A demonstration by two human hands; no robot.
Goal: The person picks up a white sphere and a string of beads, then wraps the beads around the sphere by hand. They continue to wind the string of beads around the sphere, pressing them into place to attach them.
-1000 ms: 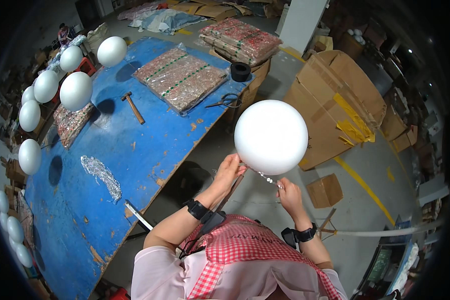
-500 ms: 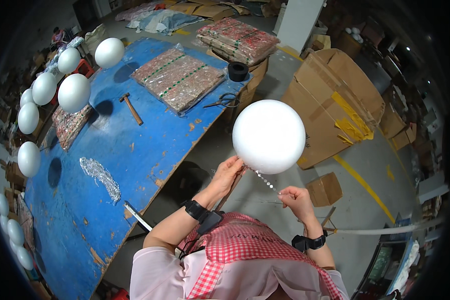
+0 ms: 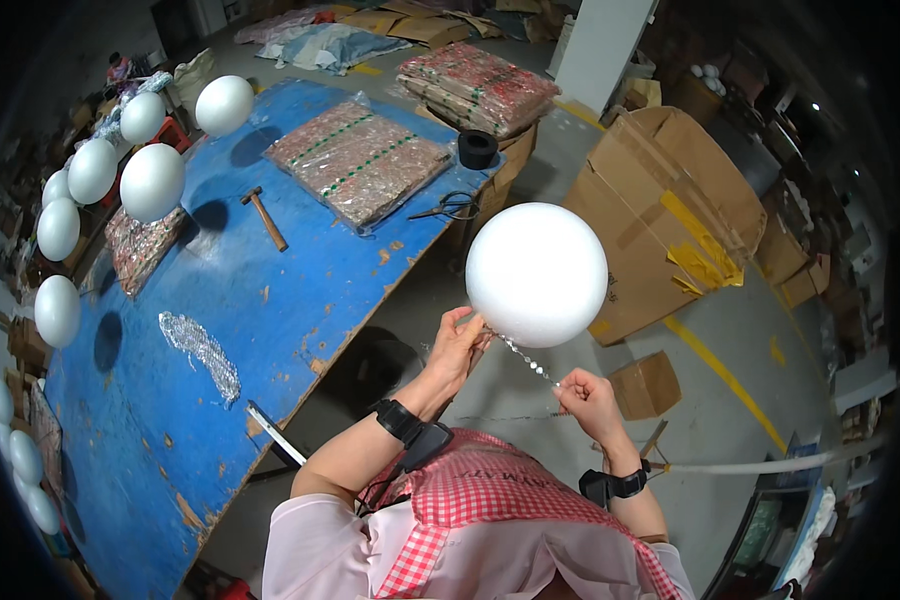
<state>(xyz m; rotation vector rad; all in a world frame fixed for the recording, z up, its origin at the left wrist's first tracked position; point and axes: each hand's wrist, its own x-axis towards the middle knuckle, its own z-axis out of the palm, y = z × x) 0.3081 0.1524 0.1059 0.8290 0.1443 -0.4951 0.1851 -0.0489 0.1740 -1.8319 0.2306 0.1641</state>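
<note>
1. Right of the frame's centre, I see the white foam ball (image 3: pixel 536 273) held up in the air over the floor, just off the edge of the blue table (image 3: pixel 170 420).
2. My left hand (image 3: pixel 458 338) cups the ball from its lower left, fingers curled shut against the underside.
3. My right hand (image 3: pixel 588 398), lower right of the ball, is pinched closed on the sequin strand (image 3: pixel 526 356), which runs taut up to the ball's underside between the two hands.
4. I judge the ball very light and stiff but easy to dent; its surface looks matt, so not slippery. I'd hold it with spread fingers underneath, never squeezing at one spot.
5. The strand looks thin, limp and glittery; I judge it likely to snap or kink if tugged hard. A fingertip pinch close to the ball gives the most control.
6. Upper left of the frame, more white foam balls (image 3: pixel 152 182) stand in a row along the table's far edge.
7. On the table lie a hammer (image 3: pixel 266 217), scissors (image 3: pixel 450 207), a black tape roll (image 3: pixel 477 149), a wrapped pack of sequin trim (image 3: pixel 360 160) and a loose silvery sequin pile (image 3: pixel 202 350).
8. Upper right of the frame, large cardboard boxes (image 3: pixel 660 215) rest on the floor.
</note>
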